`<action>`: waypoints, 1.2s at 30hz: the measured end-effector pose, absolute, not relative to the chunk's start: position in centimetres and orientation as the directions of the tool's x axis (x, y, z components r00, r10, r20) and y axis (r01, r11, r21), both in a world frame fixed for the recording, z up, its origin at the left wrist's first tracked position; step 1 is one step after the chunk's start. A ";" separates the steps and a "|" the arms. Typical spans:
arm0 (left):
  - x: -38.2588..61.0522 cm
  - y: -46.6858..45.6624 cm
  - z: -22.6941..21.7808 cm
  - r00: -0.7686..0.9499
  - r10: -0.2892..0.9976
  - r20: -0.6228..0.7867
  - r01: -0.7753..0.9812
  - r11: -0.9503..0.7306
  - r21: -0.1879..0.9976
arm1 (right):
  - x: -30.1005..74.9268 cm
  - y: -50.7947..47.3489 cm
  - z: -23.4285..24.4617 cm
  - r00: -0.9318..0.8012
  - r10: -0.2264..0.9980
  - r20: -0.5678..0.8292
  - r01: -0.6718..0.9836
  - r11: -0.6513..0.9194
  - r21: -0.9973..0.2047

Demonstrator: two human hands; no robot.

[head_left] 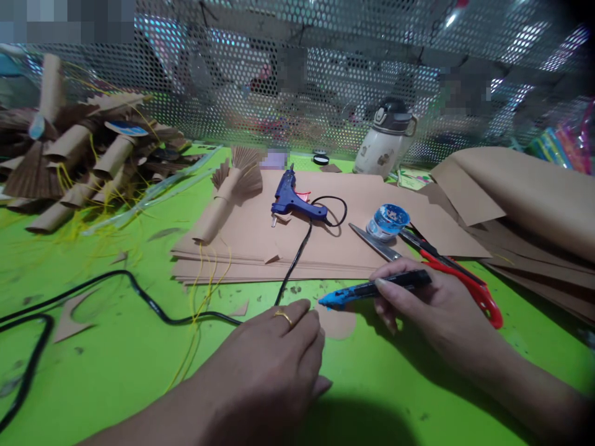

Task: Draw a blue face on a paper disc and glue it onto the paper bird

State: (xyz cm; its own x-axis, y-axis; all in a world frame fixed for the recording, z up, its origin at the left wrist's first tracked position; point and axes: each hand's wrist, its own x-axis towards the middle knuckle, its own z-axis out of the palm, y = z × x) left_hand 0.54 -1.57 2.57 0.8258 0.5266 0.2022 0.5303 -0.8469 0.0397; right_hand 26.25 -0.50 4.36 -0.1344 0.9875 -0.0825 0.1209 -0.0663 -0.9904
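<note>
In my right hand [423, 310] is a blue paint marker [372, 290] with a black barrel, gripped between thumb and fingers. Its blue tip points left and meets the upper edge of a small rounded piece of brown paper [341, 323], where a little blue shows. My left hand [283, 347], with a ring on one finger, lies palm down at the left side of this piece. Its fingers rest over the edge, and the thumb is apart from them. Part of the paper is hidden by my left fingers.
A blue glue gun [297, 201] lies on stacked brown paper [251, 260], its black cord [162, 317] crossing the green table. Nearby are red-handled scissors [460, 279], a blue-lidded jar [388, 222] and a bottle [381, 145]. Rolled paper figures [69, 145] pile up left, before a perforated panel [223, 93].
</note>
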 end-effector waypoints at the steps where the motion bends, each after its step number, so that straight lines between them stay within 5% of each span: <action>1: 0.5 -1.5 2.5 0.826 0.529 0.195 0.532 -0.846 0.044 | 26.3 -0.5 4.4 -0.136 0.987 -0.086 0.117 -0.071 -0.991; 36: 0.5 -1.7 1.9 0.813 0.504 0.291 0.530 -0.848 -0.009 | 26.7 -0.6 4.6 -0.114 0.992 -0.059 0.160 -0.040 -0.986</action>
